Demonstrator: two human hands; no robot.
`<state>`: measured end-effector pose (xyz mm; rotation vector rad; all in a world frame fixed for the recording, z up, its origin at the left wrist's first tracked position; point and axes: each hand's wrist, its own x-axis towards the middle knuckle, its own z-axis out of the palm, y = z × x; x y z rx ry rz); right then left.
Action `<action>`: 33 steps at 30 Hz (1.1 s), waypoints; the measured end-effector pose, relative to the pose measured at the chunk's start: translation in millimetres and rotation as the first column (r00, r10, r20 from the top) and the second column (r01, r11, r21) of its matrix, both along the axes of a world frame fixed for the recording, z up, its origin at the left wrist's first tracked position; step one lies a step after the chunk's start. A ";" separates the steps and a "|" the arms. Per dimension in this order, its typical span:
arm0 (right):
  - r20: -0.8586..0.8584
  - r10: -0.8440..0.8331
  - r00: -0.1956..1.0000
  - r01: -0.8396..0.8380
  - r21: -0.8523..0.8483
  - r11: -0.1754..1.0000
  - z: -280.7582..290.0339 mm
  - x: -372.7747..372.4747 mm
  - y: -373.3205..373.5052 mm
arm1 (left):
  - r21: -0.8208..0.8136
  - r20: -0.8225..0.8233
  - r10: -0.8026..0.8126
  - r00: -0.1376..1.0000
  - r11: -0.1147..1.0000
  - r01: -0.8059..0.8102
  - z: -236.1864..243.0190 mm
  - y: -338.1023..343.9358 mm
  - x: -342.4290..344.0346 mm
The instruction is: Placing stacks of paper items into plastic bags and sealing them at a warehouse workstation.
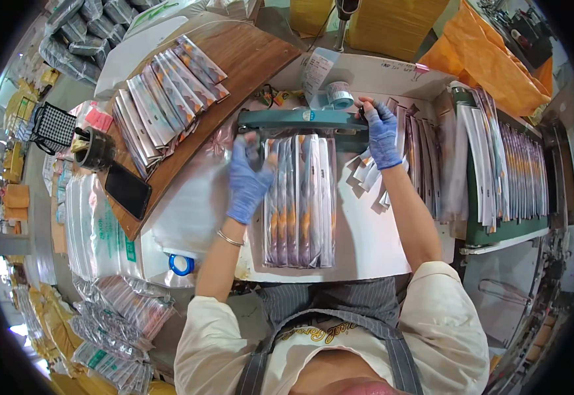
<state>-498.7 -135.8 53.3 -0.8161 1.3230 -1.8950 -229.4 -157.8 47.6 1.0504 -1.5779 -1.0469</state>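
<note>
A clear plastic bag packed with several flat, patterned sleeves (299, 204) lies upright before me, its top end at a green bar-shaped bag sealer (287, 119). My left hand (247, 181), in a blue fingerless-type glove, is at the bag's upper left corner. Its thumb rests by the bag and stands apart from the fingers, which are slightly blurred. At the right end of the sealer, my right hand (382, 135), gloved alike, has its fingers closed around the end of the sealer's arm. The bag's very top is hidden under the sealer.
Fanned sleeves lie on a slanted wooden board (247, 59) with a phone (128, 191) and a dark cup (95, 150). Clear bags (188, 210) and a blue tape roll (181, 264) are at left. More sleeves fill a green rack (507, 232) at right. A label roll (339, 95) stands behind.
</note>
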 end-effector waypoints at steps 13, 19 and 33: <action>-0.616 0.093 0.782 -0.191 -0.095 0.977 48.5 -63.1 -83.0 | -0.507 0.845 0.217 0.489 0.613 0.606 61.0 -172.8 -161.1; -0.934 0.357 0.010 0.059 0.357 0.932 38.4 -59.2 -154.1 | -0.383 0.906 0.175 0.387 0.729 0.568 74.6 -180.7 -151.8; -0.983 0.139 0.120 -0.075 0.131 0.989 11.1 -104.1 -156.7 | -0.698 0.068 0.911 0.408 0.335 -0.633 137.3 54.8 244.8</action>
